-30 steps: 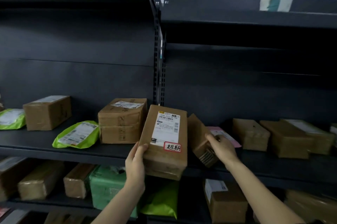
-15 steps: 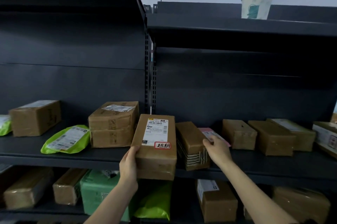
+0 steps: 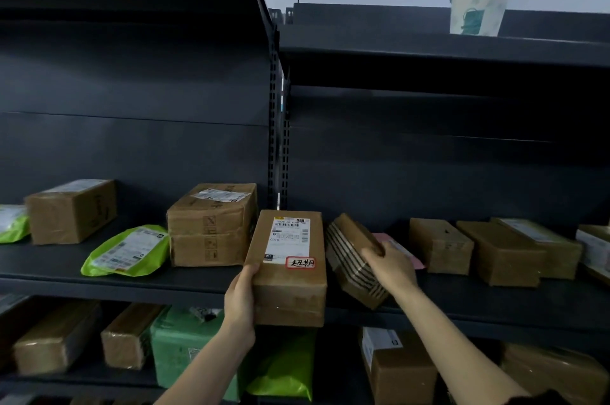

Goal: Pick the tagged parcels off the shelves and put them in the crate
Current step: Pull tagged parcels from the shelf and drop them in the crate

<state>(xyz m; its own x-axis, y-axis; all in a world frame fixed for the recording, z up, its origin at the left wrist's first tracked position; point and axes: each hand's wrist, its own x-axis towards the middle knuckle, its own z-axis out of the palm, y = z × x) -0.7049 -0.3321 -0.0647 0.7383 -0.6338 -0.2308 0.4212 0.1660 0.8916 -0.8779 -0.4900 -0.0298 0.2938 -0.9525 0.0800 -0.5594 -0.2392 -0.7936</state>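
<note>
My left hand (image 3: 240, 300) grips the left side of a brown cardboard parcel (image 3: 290, 285) that juts over the front edge of the middle shelf (image 3: 115, 285). A white shipping label and a red-edged handwritten tag (image 3: 300, 262) lie on its top face. Just to its right, my right hand (image 3: 389, 267) holds a smaller tape-striped brown parcel (image 3: 350, 259), tipped up on its edge on the shelf. No crate is in view.
Other brown boxes (image 3: 211, 226) and green mailer bags (image 3: 127, 251) lie along the same shelf, with a pink flat parcel (image 3: 411, 256) behind my right hand. The lower shelf holds more boxes and green bags (image 3: 185, 348). A paper cup (image 3: 478, 5) stands on the top shelf.
The tagged parcel has slid further out over the shelf edge in my left hand. My right hand has tipped the striped parcel over to lean the other way.
</note>
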